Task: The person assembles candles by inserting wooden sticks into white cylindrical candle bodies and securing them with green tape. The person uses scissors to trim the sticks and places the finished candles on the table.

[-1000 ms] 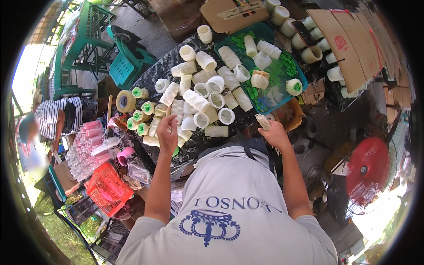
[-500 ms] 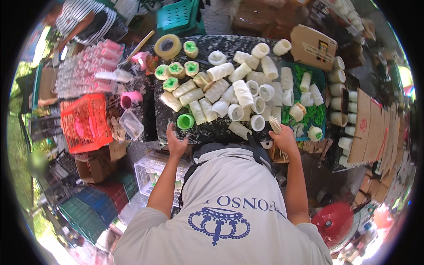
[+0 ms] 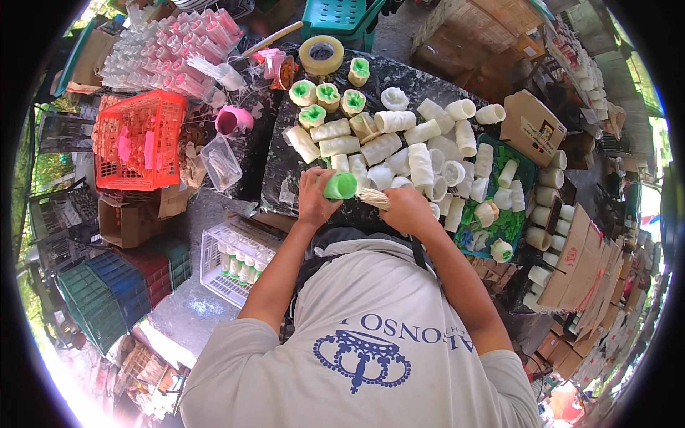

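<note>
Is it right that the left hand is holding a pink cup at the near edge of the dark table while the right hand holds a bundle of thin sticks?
Not quite: in the head view the left hand holds a green cup, not pink. The right hand does hold the bundle of thin sticks at the dark table.

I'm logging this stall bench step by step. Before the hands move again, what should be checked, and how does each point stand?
1. Left hand grips the green-ended white roll: ok.
2. Right hand holds the bundle of pale thin sticks: ok.
3. Stick tips reach the roll's end: cannot tell.
4. White cylindrical rolls piled on the dark tabletop lie steady: ok.
5. Roll of tan packing tape within reach at the far edge: cannot tell.
</note>
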A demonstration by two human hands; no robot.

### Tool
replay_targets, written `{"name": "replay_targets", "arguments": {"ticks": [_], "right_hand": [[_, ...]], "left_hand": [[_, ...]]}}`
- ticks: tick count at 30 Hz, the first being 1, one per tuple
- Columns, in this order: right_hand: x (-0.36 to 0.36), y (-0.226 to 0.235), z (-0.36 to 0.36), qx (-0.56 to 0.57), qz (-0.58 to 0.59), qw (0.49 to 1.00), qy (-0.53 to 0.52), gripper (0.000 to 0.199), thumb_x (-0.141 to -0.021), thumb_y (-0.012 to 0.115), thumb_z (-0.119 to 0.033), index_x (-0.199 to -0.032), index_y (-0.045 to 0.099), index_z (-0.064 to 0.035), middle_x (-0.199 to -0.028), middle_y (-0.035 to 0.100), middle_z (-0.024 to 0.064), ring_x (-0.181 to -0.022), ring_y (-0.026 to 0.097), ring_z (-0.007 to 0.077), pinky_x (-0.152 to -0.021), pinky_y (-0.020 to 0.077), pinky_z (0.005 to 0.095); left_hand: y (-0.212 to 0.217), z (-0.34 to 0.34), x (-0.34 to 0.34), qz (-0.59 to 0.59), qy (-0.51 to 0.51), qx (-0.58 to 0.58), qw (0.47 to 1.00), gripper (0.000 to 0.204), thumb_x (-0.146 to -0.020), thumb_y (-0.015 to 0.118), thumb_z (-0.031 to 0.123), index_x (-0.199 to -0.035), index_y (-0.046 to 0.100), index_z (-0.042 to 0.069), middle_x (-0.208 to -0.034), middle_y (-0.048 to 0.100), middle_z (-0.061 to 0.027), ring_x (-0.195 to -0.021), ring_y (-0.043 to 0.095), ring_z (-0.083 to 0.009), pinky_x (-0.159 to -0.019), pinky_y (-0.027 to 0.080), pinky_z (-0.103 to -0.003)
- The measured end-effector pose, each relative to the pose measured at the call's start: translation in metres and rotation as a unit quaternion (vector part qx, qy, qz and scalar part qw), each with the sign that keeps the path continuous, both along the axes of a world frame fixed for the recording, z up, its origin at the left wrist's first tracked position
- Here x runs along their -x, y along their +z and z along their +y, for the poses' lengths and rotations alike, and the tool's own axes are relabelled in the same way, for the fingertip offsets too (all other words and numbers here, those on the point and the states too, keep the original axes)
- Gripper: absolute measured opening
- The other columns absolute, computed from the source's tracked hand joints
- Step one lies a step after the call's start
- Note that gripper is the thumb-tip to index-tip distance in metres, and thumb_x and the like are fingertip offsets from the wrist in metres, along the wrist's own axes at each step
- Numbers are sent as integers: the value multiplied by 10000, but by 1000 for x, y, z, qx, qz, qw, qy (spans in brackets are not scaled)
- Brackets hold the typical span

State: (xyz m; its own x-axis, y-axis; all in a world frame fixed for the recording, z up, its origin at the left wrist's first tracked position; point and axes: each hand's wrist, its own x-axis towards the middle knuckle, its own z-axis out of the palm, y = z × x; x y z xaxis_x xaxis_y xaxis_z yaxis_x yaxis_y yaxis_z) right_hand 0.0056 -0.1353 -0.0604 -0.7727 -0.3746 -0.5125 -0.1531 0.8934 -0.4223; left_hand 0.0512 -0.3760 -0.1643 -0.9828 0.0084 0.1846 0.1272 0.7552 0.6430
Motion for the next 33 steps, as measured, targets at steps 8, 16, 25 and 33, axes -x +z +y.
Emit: {"name": "replay_targets", "arguments": {"ticks": [8,16,25,33], "right_hand": [[19,-26,-21,-72,49,993,83,163,-752,701,-129,-881,759,-50,-892,741,185,-853,734,362,-737,584,450],[25,-30,-22,-82,13,994,77,187,-737,695,-113,-901,757,-49,-913,741,193,-882,733,366,-767,585,463],[39,-29,-17,-91,-44,991,85,231,-774,682,-145,-974,750,-51,-988,741,197,-944,730,365,-806,588,463],[31,-25,-26,-118,-21,990,80,204,-773,700,-148,-945,759,-58,-961,751,166,-921,742,337,-782,598,436]], "left_hand": [[28,4,5,20,-59,40,997,773,-545,870,72,-1274,627,158,-1157,567,-92,-1145,536,-356,-1010,448,-479],[28,4,-3,-7,-59,36,998,773,-564,868,75,-1292,621,158,-1177,553,-105,-1162,528,-348,-1020,445,-473],[22,3,-2,-20,-62,-18,998,720,-593,833,52,-1278,621,110,-1171,548,-132,-1166,536,-365,-1010,469,-455],[35,5,-3,-23,-43,79,996,689,-606,850,162,-1263,639,168,-1088,573,-81,-1076,553,-309,-1007,416,-458]]}}
